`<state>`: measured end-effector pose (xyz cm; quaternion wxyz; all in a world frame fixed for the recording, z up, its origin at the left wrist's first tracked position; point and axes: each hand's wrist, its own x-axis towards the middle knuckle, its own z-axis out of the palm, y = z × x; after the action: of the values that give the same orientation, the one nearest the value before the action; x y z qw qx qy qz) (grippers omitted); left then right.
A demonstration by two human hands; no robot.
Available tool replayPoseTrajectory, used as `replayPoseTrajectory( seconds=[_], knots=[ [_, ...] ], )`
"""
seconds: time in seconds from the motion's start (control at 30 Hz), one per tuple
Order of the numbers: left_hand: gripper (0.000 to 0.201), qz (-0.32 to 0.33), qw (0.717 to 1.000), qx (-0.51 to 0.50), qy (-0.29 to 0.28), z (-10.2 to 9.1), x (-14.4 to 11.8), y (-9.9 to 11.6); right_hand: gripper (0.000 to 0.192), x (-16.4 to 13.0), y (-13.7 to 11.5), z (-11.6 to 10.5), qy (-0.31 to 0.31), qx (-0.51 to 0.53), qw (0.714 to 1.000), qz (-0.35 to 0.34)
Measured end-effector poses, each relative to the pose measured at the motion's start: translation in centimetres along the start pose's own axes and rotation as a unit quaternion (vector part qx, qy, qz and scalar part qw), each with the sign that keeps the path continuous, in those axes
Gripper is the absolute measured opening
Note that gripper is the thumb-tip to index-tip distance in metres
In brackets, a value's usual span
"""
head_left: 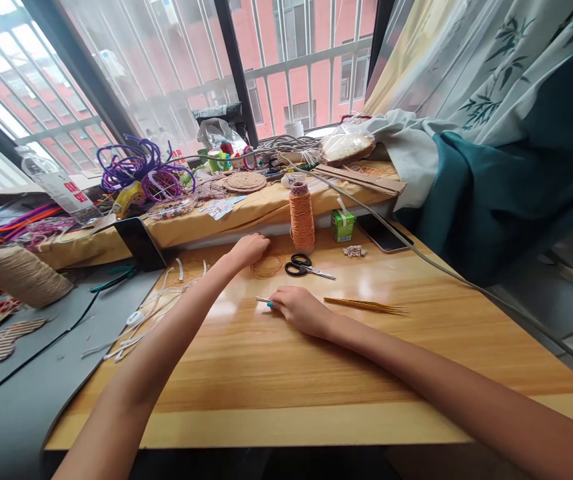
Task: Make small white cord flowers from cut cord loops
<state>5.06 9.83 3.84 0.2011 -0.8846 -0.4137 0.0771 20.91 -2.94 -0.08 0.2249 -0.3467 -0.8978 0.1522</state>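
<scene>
Head view. Left hand [251, 249] extended toward the far side of the wood-grain tabletop [276, 377], fingers curled; whether they grip anything cannot be told. Directly beneath and beside its fingers: a loose, flat coil of thin orange cord [268, 274], lying on the wood.

Right hand [300, 311] lower and nearer the wearer, resting at the tabletop, fingers closed in a narrow pinch on a short, thin white piece [261, 300] that projects leftward. A small teal spot shows at the fingertips; its nature is unclear.

Surroundings: upright cone of orange twine [301, 219] behind the coil; black-handled metal scissors [306, 267] right of the coil, blades pointing right; slender gold-coloured metal tweezers [364, 305] just right of the right hand, tips pointing right. Small heap of pale pieces [354, 251] before a small green box [342, 225]. Tangled white cords [139, 330] left of the left forearm.
</scene>
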Motion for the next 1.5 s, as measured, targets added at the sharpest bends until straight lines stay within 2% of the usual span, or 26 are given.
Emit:
replayPoseTrajectory(
  seconds=[0.17,0.33,0.47,0.7,0.9,0.93,1.0,1.1,1.17,1.23,1.27,1.4,1.5],
  knots=[
    [0.021,0.014,1.000,-0.015,-0.021,0.1,1.4,0.3,0.021,0.0,0.1,0.1,-0.001,0.000,1.000,0.003],
    [0.021,0.034,0.999,-0.030,-0.027,-0.1,1.7,0.6,0.021,0.0,0.2,0.3,0.001,0.001,1.000,0.003],
    [0.018,0.019,0.998,-0.052,-0.021,-0.1,1.7,0.6,0.022,-0.1,0.2,0.3,0.003,-0.002,1.000,0.002],
    [0.018,-0.060,0.990,-0.121,0.037,-1.8,0.2,-0.8,0.018,0.1,0.3,0.3,0.002,0.009,1.000,-0.009],
    [0.020,-0.141,0.963,-0.193,0.127,-3.9,-1.3,-2.2,0.018,0.1,0.5,0.4,0.006,0.028,1.000,-0.003],
    [0.019,-0.158,0.951,-0.217,0.153,-4.3,-1.4,-2.4,0.018,0.1,0.5,0.4,0.006,0.032,0.999,-0.002],
    [0.016,-0.190,0.910,-0.295,0.220,-4.9,-1.8,-2.8,0.016,0.0,0.5,0.4,0.005,0.045,0.999,0.000],
    [0.013,-0.210,0.818,-0.428,0.321,-5.7,-2.5,-2.9,0.018,0.0,0.5,0.2,0.012,0.075,0.997,0.013],
    [0.014,-0.211,0.746,-0.522,0.356,-6.0,-3.3,-2.2,0.021,0.1,0.4,0.0,0.022,0.098,0.994,0.034],
    [0.016,-0.205,0.683,-0.613,0.340,-6.1,-4.6,-0.5,0.023,0.1,0.3,-0.3,0.034,0.121,0.990,0.060],
    [0.017,-0.202,0.667,-0.643,0.317,-6.1,-5.3,0.7,0.023,0.2,0.2,-0.5,0.039,0.133,0.988,0.073],
    [0.019,-0.204,0.621,-0.720,0.231,-5.2,-8.3,6.0,0.023,0.3,0.2,-0.9,0.059,0.169,0.978,0.106],
    [0.020,-0.213,0.605,-0.748,0.173,-4.0,-9.5,8.6,0.022,0.4,0.3,-0.9,0.071,0.187,0.973,0.113]
  ],
)
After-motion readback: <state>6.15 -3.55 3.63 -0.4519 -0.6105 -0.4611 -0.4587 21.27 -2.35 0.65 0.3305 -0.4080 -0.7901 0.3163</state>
